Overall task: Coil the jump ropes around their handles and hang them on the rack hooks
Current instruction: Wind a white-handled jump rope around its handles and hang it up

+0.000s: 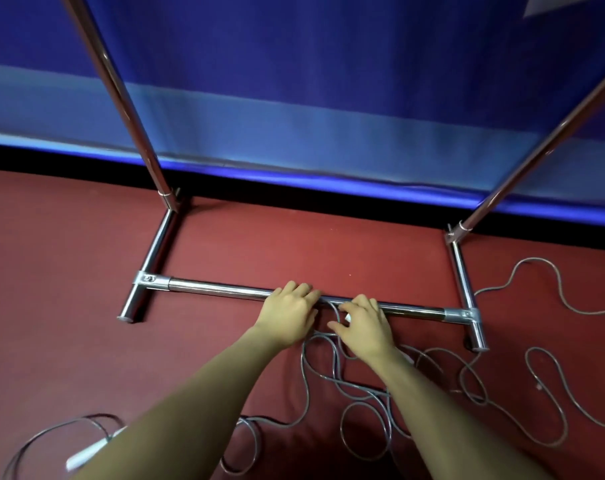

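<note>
Grey rope (pixel 332 375) — limp, light, tangle-prone — loops over red floor (pixel 69 271) at lower centre; left hand (pixel 289 315) grip unclear; right hand (pixel 363 325) pinches white handle (pixel 348 318) — best hold.

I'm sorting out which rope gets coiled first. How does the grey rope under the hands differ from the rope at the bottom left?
The grey rope sprawls in many tangled loops near the rack's bottom bar; the bottom-left rope makes one loose arc. The left hand and right hand are working at the grey rope; the bottom-left rope lies untouched. Its white handle shows fully; the grey rope's shows only as a white glimpse by the right hand. Both lie uncoiled on the red floor.
</note>
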